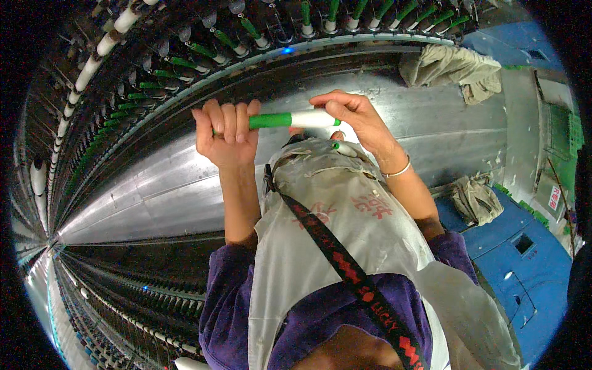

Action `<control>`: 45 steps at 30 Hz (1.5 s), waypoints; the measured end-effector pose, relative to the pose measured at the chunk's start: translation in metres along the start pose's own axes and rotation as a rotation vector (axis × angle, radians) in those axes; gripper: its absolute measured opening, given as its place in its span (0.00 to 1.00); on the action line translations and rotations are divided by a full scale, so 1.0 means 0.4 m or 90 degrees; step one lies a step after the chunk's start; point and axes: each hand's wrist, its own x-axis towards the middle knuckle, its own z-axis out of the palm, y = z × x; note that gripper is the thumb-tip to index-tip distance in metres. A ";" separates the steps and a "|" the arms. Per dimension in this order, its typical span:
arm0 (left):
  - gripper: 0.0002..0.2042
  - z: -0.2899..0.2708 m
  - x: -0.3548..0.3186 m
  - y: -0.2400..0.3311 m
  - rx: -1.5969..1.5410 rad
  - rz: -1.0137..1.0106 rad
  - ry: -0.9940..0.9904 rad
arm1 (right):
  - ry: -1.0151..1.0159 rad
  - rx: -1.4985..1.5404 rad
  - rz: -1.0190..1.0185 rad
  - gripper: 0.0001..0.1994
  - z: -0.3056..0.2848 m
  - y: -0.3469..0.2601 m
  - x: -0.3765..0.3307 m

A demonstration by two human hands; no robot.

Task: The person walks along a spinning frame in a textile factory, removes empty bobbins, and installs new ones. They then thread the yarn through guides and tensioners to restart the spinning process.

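A slim tube bobbin (271, 120), green at the left and wound with white yarn at the right, lies nearly level before me. My left hand (229, 132) is closed round its green end, fingers wrapped over the top. At the other end, my right hand (364, 123) has thumb and forefinger close together above the white yarn, beside the green tip. Whether a thread is pinched there is too fine to make out; its other fingers are hidden. Below, a second white bobbin (346, 149) with a green end lies at the top of my pale apron (345, 197).
Beyond my hands, a long spinning frame (216, 58) curves past with rows of green bobbins. A metal floor (166, 194) runs between it and another machine row at lower left. Crumpled cloths (453, 65) lie at right, near blue cabinets (512, 246).
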 end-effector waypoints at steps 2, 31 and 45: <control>0.24 -0.006 -0.003 0.010 0.044 0.005 -0.080 | -0.064 -0.028 0.014 0.16 0.015 -0.007 0.019; 0.12 -0.083 -0.050 0.079 0.220 -0.071 0.329 | 0.097 -0.583 -0.481 0.13 0.082 -0.031 0.069; 0.07 -0.036 -0.062 0.012 0.177 -0.008 0.350 | 0.280 -0.412 -0.240 0.05 0.081 0.048 0.065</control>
